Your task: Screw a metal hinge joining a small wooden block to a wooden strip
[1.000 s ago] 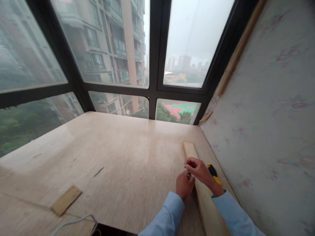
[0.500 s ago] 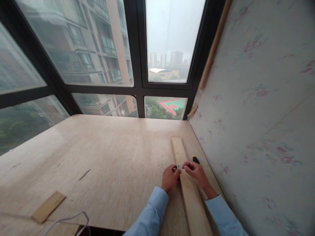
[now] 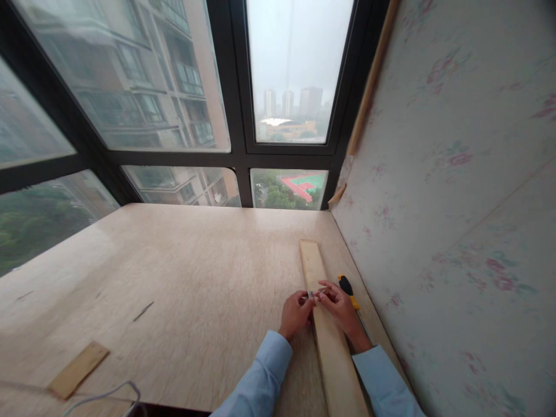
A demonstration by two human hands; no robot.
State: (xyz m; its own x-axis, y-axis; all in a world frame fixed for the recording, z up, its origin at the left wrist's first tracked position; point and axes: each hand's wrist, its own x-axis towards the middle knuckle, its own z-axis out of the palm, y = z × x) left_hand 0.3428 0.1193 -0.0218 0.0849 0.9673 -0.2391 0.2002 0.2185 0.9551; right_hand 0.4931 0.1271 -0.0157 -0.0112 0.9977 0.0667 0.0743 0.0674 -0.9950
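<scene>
Piece (image 3: 311,295) in the left hand (image 3: 296,317): too small to identify. Right hand (image 3: 341,310): grip indistinct; whether it holds anything cannot fairly be told. Plank (image 3: 330,353): partly covered by the right hand, near end cut off by the bottom edge. Tool (image 3: 346,285): partly hidden. Cable (image 3: 102,395): cut off below.

At eight o'clock on the wooden surface (image 3: 186,260) lie a short scrap of wood (image 3: 79,370) and, nearer the middle, a thin dark sliver (image 3: 143,311); a pale cable (image 3: 129,383) curls near the scrap. At twelve stands a dark-framed window (image 3: 291,63), at ten an apartment building (image 3: 150,75), at three a flowered wall (image 3: 473,191).
</scene>
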